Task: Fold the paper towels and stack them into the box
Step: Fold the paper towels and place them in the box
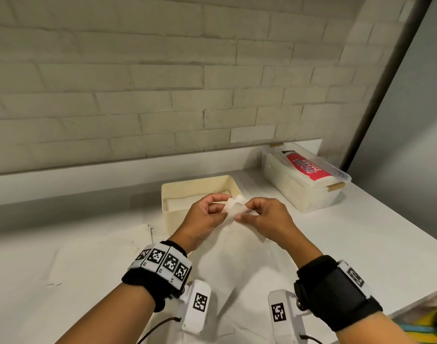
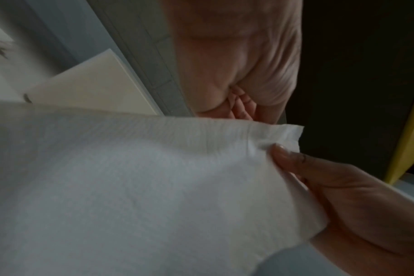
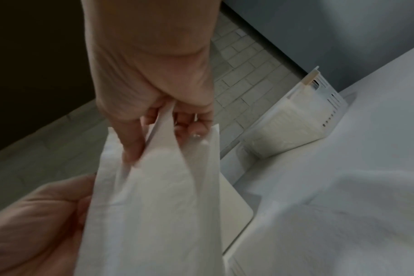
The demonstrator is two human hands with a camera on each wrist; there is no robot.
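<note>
Folding underway: left hand (image 1: 204,217) and right hand (image 1: 267,218) both pinch the towel's (image 1: 233,209) top edge, held up before the box (image 1: 200,184); next, align corners, crease, then stack it inside

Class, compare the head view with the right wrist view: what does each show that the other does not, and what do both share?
Only the head view shows the wrist bands with square markers and the red label inside the clear lidded container.

Only the right wrist view shows the right hand's fingertips from beneath, pinching the paper towel's top edge.

Both show the left hand and right hand holding one towel, the cream box and the brick wall.
</note>
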